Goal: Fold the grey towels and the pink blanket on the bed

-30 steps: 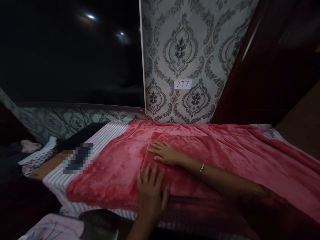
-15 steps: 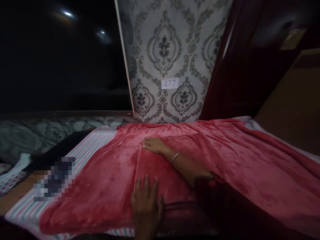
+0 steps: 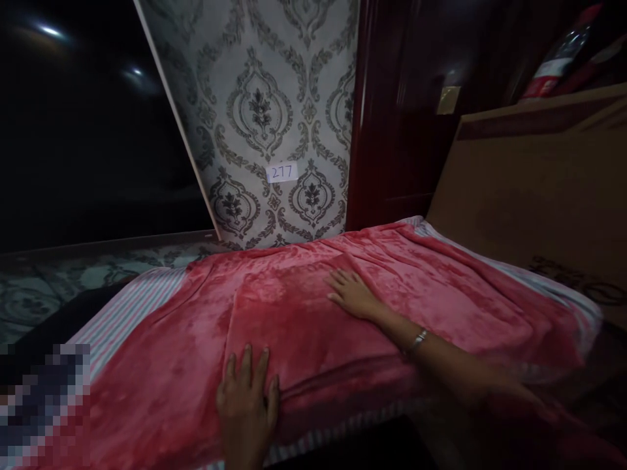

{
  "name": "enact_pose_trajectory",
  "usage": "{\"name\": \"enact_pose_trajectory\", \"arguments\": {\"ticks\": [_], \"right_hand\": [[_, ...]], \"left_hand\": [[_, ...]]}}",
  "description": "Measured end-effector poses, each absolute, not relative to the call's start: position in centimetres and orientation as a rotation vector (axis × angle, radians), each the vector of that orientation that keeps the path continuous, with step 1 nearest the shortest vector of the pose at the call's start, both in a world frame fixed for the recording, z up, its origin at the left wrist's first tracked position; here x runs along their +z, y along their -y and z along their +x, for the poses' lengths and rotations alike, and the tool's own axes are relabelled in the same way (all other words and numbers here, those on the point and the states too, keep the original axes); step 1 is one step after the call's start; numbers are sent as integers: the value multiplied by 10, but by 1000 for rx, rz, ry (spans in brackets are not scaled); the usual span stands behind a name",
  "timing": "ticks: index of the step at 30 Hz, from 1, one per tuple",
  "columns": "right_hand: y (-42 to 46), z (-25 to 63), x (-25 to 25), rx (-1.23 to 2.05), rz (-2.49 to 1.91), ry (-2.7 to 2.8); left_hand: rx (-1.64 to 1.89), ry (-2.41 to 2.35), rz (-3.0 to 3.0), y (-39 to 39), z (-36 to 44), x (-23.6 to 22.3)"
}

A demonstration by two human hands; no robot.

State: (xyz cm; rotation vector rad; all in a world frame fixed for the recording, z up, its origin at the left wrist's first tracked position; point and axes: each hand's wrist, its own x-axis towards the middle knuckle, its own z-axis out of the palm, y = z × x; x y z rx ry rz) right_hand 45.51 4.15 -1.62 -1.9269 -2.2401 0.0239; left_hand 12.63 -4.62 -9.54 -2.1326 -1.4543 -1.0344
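A red plush blanket [image 3: 161,359] is spread over a striped sheet [image 3: 142,300], and part of the blanket lies folded over itself in the middle. My left hand [image 3: 247,398] rests with fingers apart near the front left of that folded section [image 3: 284,326]. Farther back, on the right part of the fold, my right hand [image 3: 353,294] lies flat, fingers spread, a silver bracelet [image 3: 418,339] on its wrist. Neither hand grips anything.
Behind the blanket stands a patterned wall [image 3: 259,85] with a paper label [image 3: 283,172] reading 277. A large dark screen [image 3: 88,143] is at the left. On the right are a dark red door [image 3: 396,117], a cardboard box [image 3: 519,183] and a plastic bottle [image 3: 558,62].
My right hand has slid rightward across the folded section, from its left edge to its right part. My left hand stays near the front left edge. The view has turned right.
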Motion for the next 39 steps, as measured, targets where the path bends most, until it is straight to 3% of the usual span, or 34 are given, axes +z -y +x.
{"name": "enact_pose_trajectory", "arguments": {"ticks": [5, 10, 14, 19, 25, 30, 36, 39], "right_hand": [[-22, 515, -23, 36, -2121, 2004], [-57, 499, 7, 76, -1982, 2011], [-85, 488, 7, 172, -2031, 1973], [-97, 498, -12, 291, -2066, 1931], [-64, 501, 1, 284, -2009, 1929], [18, 483, -10, 126, -1602, 2192], [59, 468, -34, 103, -1500, 2186], [56, 469, -39, 137, -1493, 2149]], "left_hand": [[-874, 1459, -2296, 33, 124, -44], [-799, 1228, -2586, 11, 194, 5], [-542, 1082, -2718, 13, 246, -15], [-462, 1166, -2758, 23, 253, -36], [-425, 1284, -2994, 17, 241, -15], [-618, 1097, -3282, -4, 252, 22], [-3, 597, -3450, -55, 322, 30], [63, 491, -3375, -84, 346, 16]]}}
